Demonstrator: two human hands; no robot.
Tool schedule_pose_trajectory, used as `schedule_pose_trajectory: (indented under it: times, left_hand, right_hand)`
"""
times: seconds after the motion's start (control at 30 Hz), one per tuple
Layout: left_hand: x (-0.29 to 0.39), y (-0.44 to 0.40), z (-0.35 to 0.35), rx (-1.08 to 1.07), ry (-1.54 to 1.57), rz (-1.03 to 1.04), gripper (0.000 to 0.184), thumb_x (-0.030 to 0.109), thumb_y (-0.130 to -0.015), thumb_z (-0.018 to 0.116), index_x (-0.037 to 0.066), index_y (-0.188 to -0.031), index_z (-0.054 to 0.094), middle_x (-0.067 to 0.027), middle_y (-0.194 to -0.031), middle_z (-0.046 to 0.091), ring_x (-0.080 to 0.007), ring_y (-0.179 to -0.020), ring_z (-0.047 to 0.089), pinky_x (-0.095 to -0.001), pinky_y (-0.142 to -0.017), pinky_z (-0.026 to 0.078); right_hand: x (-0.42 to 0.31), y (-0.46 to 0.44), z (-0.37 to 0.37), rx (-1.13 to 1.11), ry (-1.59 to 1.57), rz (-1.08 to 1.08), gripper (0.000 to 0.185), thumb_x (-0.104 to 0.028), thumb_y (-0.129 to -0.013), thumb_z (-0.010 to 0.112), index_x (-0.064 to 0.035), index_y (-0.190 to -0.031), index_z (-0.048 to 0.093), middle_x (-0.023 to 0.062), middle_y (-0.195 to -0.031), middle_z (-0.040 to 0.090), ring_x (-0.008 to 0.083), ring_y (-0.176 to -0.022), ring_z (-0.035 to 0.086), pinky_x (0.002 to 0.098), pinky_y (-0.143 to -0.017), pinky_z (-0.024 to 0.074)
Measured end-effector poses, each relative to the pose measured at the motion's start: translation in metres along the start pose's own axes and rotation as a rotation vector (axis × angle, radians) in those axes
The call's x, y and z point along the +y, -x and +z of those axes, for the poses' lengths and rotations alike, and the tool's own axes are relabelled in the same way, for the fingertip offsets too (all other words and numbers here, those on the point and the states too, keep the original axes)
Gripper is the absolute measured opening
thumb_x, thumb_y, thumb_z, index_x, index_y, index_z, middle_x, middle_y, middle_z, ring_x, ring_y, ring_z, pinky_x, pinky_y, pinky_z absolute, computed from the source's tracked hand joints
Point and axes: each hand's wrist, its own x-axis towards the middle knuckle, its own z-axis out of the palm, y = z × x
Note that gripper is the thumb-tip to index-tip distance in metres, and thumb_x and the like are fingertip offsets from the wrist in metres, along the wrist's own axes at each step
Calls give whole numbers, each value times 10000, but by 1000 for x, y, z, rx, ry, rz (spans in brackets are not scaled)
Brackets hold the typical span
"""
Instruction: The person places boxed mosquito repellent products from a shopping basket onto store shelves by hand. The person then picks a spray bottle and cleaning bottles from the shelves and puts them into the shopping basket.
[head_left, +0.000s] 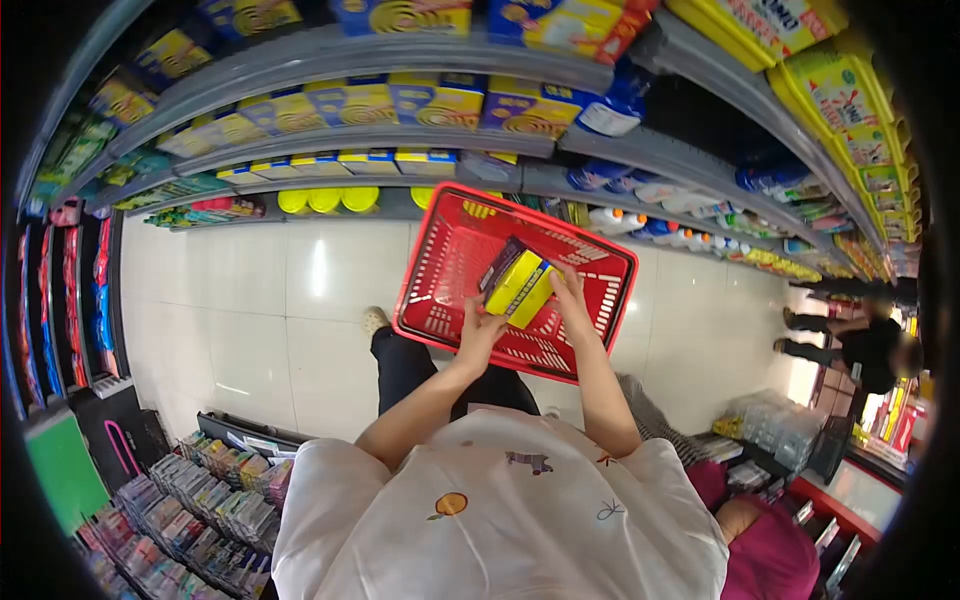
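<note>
Box (522, 288) in two-handed grip (482, 332) over red basket (452, 262)

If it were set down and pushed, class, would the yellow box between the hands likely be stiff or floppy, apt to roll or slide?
The yellow box probably feels stiff: its edges look straight between the left hand and the right hand. Pushed, it would likely slide rather than roll, given its flat faces.

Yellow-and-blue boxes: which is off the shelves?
The box between the left hand and right hand, over the red basket; the other yellow-and-blue boxes sit on shelves.
</note>
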Motion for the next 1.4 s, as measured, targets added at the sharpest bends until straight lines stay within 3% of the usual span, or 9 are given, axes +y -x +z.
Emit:
schedule_pose_trajectory:
  times: [0.2, 0.37, 0.43, 0.67, 0.77, 0.9, 1.07, 1.13, 1.4]
  left_hand:
    - [73, 70, -1, -171, 1, 487, 607, -56, -835, 510, 47, -1307, 143, -220, -1277, 398, -246, -1181, 441, -369, -1009, 345]
    - [120, 101, -37, -244, -145, 689, 654, -57, -826, 517, 32, -1330, 108, -238, -1287, 389, -260, -1212, 421, -379, -1017, 337]
    - [144, 113, -61, -276, -224, 687, 602, -58, -825, 518, 14, -1318, 181, -231, -1222, 467, -250, -1169, 476, -364, -983, 376]
    - [245, 146, -136, -218, -635, 842, 762, 79, -786, 658, 8, -1394, 204, -223, -1103, 541, -308, -1086, 534, -395, -911, 437]
    - [264, 158, -150, -54, -1014, 1131, 843, 121, -739, 707, 2, -1401, 199, -259, -1179, 466, -386, -1099, 490, -426, -908, 422]
    - [268, 144, -177, 63, -924, 1253, 901, 127, -688, 744, -7, -1399, 207, -246, -1210, 440, -408, -1088, 471, -429, -921, 398]
    - [303, 136, -208, 131, -781, 1223, 779, 85, -593, 782, 66, -1291, 437, -168, -1103, 509, -325, -991, 531, -342, -783, 445]
    - [312, 132, -217, 65, -638, 1196, 762, 78, -592, 783, 58, -1276, 448, -150, -1088, 521, -293, -1004, 538, -339, -808, 443]
    - [379, 140, -222, -97, -176, 813, 558, -149, -764, 488, -42, -1297, 360, -112, -1256, 477, -207, -1199, 444, -327, -1001, 350]
  right_hand:
    - [-127, 41, 91, -39, -48, -373, 861, -122, -590, 822, -62, -1303, 343, 169, -1219, 465, 272, -1132, 472, 380, -961, 374]
    - [-181, 67, 154, 143, 333, -762, 864, 2, -598, 750, -92, -1323, 288, 102, -1121, 491, 168, -965, 535, 293, -812, 468]
    - [-206, 86, 173, 79, 162, -650, 869, -67, -573, 761, -56, -1321, 320, 160, -1186, 488, 252, -1075, 506, 356, -934, 405]
    - [-256, 138, 246, 231, 581, -802, 887, -182, -549, 788, -77, -1302, 331, 177, -1170, 469, 320, -1079, 507, 395, -908, 428]
    - [-265, 143, 278, 303, 489, -660, 842, -74, -555, 795, -50, -1262, 339, 156, -1151, 483, 226, -1028, 535, 334, -846, 464]
    - [-277, 153, 306, 322, 596, -711, 867, -308, -578, 815, -58, -1255, 335, 198, -1180, 424, 349, -1097, 476, 404, -885, 431]
    - [-291, 152, 310, 39, 414, -776, 627, -267, -681, 759, 13, -1154, 458, 213, -1236, 414, 325, -1155, 452, 392, -902, 413]
    - [-318, 169, 309, -166, 225, -598, 567, -219, -701, 735, 30, -1142, 480, 192, -1183, 470, 296, -1154, 454, 365, -925, 391]
    - [-314, 119, 312, -352, 55, -888, 558, -49, -705, 695, 36, -1221, 500, 115, -1212, 446, 189, -1109, 473, 319, -900, 424]
